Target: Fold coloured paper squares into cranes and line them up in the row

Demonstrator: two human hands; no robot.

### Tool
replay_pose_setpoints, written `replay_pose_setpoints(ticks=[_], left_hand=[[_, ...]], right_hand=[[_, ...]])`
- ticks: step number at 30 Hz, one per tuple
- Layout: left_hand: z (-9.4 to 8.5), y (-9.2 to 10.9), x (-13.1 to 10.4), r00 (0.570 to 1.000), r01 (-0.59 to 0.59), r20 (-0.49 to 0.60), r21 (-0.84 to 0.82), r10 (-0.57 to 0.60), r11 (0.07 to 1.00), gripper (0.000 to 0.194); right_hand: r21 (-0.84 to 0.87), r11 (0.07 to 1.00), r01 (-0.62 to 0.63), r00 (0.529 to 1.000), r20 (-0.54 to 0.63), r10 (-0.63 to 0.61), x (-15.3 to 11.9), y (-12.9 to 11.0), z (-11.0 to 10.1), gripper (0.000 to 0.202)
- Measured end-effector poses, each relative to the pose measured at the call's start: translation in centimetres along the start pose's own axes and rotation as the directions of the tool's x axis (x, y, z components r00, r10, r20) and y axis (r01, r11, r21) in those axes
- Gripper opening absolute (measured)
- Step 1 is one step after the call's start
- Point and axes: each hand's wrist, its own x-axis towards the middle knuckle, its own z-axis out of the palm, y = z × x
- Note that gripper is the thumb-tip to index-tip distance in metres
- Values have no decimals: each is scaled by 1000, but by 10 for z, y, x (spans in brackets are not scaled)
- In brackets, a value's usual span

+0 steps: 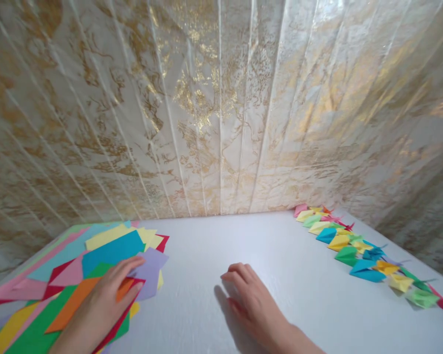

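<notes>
On the left, my left hand point(107, 290) lies over a heap of coloured paper, thumb apart from the fingers. Its fingertips reach the edge of a lavender sheet point(151, 273); whether they touch it I cannot tell. An orange sheet point(74, 302) and a red sheet point(114, 322) show around the hand, with a blue sheet point(112, 253) just beyond it. My right hand point(253, 305) hovers or rests over the white table point(195, 295), holding nothing, its fingers loosely bent and casting a shadow.
Folded paper cranes point(367, 270) in several colours stand in rows along the table's right side. Behind the table hangs a pleated white curtain with a gold pattern point(206, 108). More loose sheets, such as a yellow one point(15, 329), spread over the left edge.
</notes>
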Motion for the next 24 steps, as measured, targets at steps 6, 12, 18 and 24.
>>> replay_pose_setpoints(ticks=[6,12,18,24], left_hand=[[-58,-27,76,988,-103,-50,472,144,875,35],[-65,-46,131,988,-41,-101,543,114,839,47],[-63,-63,151,976,-206,61,565,209,799,55],[-68,-68,161,958,-282,138,615,252,737,63]], right_hand=[[201,978,-57,996,72,43,10,-15,21,41],[194,981,-16,1000,11,14,11,2,40,43],[209,978,-4,996,83,-14,15,8,38,39],[238,970,-54,994,107,29,16,2,28,39]])
